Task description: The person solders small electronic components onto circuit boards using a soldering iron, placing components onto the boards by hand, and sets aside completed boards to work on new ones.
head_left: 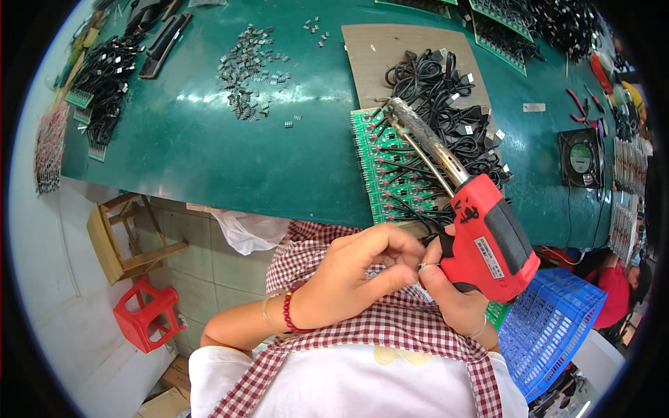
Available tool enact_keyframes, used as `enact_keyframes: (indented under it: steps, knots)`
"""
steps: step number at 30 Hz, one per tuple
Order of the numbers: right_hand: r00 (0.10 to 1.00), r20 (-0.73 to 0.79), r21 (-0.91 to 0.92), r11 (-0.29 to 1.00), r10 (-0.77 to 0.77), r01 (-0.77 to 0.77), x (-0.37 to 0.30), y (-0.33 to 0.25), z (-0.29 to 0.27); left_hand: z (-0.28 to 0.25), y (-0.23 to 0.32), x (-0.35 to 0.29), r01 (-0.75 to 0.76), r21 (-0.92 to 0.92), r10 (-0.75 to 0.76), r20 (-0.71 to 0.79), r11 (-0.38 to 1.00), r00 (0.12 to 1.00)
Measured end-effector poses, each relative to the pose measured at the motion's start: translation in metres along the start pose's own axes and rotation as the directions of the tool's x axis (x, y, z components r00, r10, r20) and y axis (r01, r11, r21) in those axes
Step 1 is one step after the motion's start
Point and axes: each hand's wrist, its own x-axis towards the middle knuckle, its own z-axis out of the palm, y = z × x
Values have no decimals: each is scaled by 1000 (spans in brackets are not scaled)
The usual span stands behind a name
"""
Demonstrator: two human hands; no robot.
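A red and black soldering gun (491,240), with a long metal barrel and a thin tube beside it, is held in my right hand (453,289). Its barrel points up and left, the tip over the far end of a green circuit board panel (380,177). Black cables run from the panel to a heap of USB cables (446,90). My left hand (362,268) is closed in a pinch right beside my right fingers, just below the table edge. Something small and pale shows between the hands, too small to name.
Small metal connectors (247,76) lie scattered on the green table (167,139). A brown board (369,52) lies under the cables. Right are a black fan (582,159), red pliers (577,104), a blue crate (557,327) and a person in red (613,292). A red stool (148,315) stands left.
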Motion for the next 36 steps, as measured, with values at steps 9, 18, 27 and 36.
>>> enact_keyframes:
  steps: [9, 18, 27, 36]
  knots:
    - [999, 13, -169, 985, 41, -39, 5, 4, 5, -18, 9, 2, -108, 501, 36, 151, 858, 988]
    - [998, -59, -108, 994, -8, 2, -14, 15, -9, -44, 4, 21, 352, 126, -349, -46, 927, 936]
    - [985, -103, 146, 981, 140, -124, -61, 39, -36, -66, 11, 47, 466, 254, -464, -73, 847, 883]
    - [977, -82, 121, 975, 197, -186, -73, 52, -40, -71, 8, 49, 485, 207, -492, -18, 850, 870]
